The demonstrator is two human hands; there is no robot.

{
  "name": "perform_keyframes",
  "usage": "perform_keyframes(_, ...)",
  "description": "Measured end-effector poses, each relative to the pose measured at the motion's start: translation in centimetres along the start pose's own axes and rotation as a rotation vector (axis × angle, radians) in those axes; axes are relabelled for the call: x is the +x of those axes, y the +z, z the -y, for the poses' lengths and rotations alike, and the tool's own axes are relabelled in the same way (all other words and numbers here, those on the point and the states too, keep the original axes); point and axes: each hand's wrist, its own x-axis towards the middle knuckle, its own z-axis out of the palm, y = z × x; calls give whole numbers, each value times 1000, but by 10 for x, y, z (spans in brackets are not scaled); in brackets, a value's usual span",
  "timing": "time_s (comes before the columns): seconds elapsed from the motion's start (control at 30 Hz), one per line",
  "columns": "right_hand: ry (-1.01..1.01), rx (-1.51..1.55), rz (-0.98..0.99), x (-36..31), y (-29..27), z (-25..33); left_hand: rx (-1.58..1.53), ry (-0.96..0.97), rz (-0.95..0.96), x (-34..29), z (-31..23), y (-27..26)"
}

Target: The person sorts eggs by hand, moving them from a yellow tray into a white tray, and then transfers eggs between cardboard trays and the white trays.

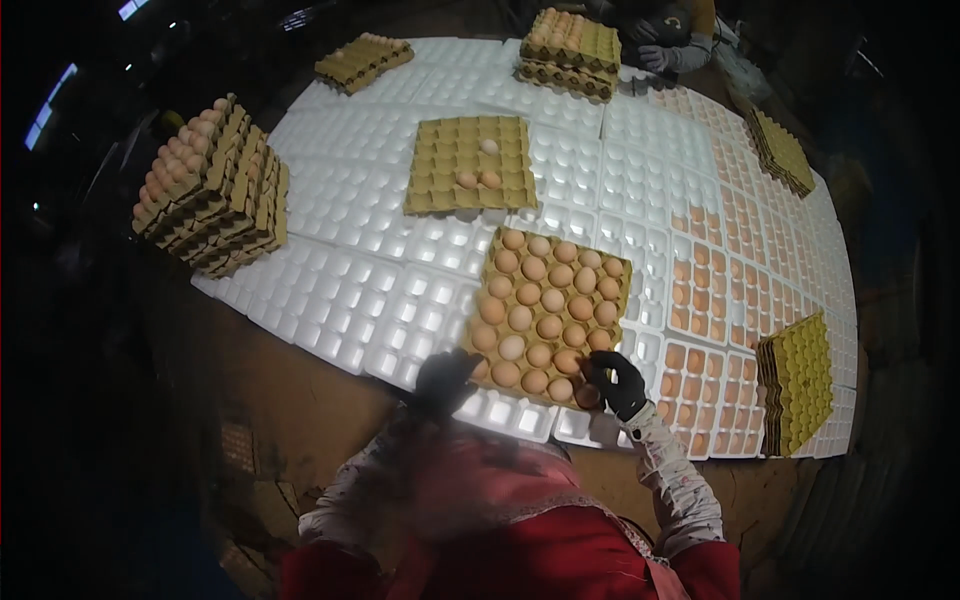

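A full cardboard egg tray [553,298] of brown and pale eggs lies tilted a little on white foam trays [335,300] right in front of me. At its near left corner my left hand [443,381], in a black glove, is closed on the edge; its fingers are dark and partly blurred. My right hand [621,384], also black-gloved, curls its fingers over the near right corner, close beside the eggs there. Beyond the full tray sits another cardboard tray [437,160] with only three eggs in it.
Tall stacked egg trays [225,190] stand at the left edge. Further stacks [570,50] are at the far side, near another person's gloved hand [655,58]. Foam trays filled with eggs [695,290] cover the right side, beside empty cardboard trays [798,385].
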Motion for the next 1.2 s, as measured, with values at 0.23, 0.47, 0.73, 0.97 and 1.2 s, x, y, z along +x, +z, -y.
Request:
perform_keyframes(0.23,-416,-1160,555,60,109,92,55,189,184,2,40,50)
perform_keyframes(0.47,-295,-1179,646,75,124,101,-396,-87,192,12,65,33)
perform_keyframes(0.73,-132,-1162,880,83,112,126,-1097,-508,400,46,69,-9)
perform_keyframes(0.97,-243,-1287,943,77,114,184,-311,341,-21,28,108,117)
perform_keyframes(1.2,209,-184,278,81,93,54,-569,29,175,55,70,22)
